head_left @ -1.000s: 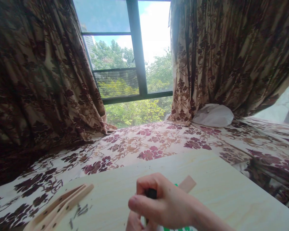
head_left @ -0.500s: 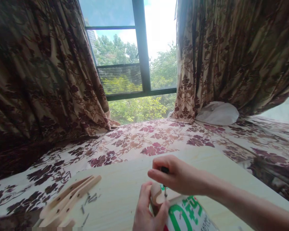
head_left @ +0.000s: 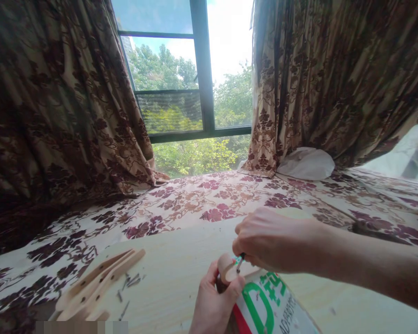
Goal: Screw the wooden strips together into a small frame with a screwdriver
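Note:
My right hand (head_left: pixel 270 239) is closed around the dark handle of a screwdriver (head_left: pixel 240 263). Its metal shaft slants down to a pale wooden piece (head_left: pixel 225 270) with a rounded end; the tip's contact is too small to make out. Fingers of my left hand (head_left: pixel 214 299) are wrapped round that wooden piece, the thumb lying close to the screwdriver tip. Under the piece and my hands lies a white carton (head_left: pixel 285 308) with green lettering and a red edge. Part of the wooden piece is hidden by my fingers.
Several wooden strips with dark holes (head_left: pixel 101 284) lie at the left of a pale wooden board (head_left: pixel 167 260). Beside them are loose screws (head_left: pixel 133 280). Beyond is a floral cloth (head_left: pixel 216 197), with a white bag (head_left: pixel 306 163), curtains (head_left: pixel 66 93) and a window (head_left: pixel 205 69) behind.
My right hand has turned over the screwdriver, knuckles now upward, and the shaft leans more. The left hand keeps its hold on the wooden piece. The whole view has shifted slightly.

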`<move>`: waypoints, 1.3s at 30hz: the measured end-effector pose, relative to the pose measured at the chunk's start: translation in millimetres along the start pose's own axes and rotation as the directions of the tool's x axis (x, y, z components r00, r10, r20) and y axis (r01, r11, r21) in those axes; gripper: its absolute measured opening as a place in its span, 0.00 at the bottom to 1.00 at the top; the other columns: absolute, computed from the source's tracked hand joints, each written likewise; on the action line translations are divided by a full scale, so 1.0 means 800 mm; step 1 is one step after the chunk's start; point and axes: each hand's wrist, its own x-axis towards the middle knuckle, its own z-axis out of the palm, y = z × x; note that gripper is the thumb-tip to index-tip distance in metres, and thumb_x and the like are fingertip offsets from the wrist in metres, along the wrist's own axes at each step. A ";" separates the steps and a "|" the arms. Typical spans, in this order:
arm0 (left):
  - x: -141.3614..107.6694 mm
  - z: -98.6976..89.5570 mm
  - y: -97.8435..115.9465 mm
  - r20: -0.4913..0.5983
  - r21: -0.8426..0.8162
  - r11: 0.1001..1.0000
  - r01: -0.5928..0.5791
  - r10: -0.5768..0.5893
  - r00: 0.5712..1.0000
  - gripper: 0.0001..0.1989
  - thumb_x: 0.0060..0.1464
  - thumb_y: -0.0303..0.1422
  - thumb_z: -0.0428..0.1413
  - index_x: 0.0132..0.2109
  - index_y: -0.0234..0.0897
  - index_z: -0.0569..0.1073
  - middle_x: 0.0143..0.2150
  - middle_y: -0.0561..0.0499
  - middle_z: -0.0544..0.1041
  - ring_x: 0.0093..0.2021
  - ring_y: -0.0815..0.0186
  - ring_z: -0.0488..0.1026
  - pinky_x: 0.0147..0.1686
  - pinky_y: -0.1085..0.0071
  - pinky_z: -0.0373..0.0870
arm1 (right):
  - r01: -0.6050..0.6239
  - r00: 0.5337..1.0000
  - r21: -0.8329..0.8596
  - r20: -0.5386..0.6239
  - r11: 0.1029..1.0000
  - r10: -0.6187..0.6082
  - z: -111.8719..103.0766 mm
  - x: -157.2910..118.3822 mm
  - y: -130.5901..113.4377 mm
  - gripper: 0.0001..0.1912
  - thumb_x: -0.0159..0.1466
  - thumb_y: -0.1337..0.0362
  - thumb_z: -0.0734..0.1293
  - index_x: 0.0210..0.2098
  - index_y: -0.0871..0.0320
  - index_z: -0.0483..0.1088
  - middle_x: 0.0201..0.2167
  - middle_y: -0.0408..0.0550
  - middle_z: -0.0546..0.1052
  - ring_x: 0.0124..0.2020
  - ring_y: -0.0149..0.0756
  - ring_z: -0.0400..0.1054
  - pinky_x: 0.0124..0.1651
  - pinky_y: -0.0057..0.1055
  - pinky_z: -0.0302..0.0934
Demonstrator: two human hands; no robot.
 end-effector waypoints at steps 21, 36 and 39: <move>0.003 -0.003 -0.006 0.004 -0.102 0.995 0.002 -0.001 1.000 0.24 0.38 0.47 0.65 0.40 0.37 0.71 0.29 0.55 0.69 0.31 0.68 0.68 0.32 0.73 0.66 | -0.147 0.908 0.210 0.416 0.966 0.048 -0.016 0.042 0.034 0.15 0.56 0.64 0.66 0.42 0.55 0.78 0.30 0.47 0.79 0.27 0.32 0.66 0.26 0.26 0.53; -0.001 0.003 -0.007 0.022 -0.186 0.982 0.043 -0.040 0.999 0.23 0.41 0.44 0.65 0.42 0.38 0.70 0.29 0.56 0.69 0.29 0.70 0.67 0.33 0.73 0.67 | -0.135 0.954 -0.004 0.269 0.991 0.131 -0.025 0.032 0.009 0.10 0.57 0.66 0.65 0.36 0.61 0.77 0.29 0.52 0.79 0.27 0.35 0.68 0.23 0.29 0.44; 0.001 0.002 -0.008 0.009 -0.183 0.982 0.034 -0.033 0.999 0.23 0.39 0.45 0.66 0.39 0.38 0.71 0.27 0.56 0.69 0.29 0.70 0.67 0.31 0.74 0.66 | -0.190 0.927 -0.024 0.326 0.981 0.188 -0.028 0.030 0.011 0.12 0.58 0.63 0.65 0.35 0.62 0.78 0.28 0.54 0.79 0.27 0.36 0.68 0.23 0.30 0.44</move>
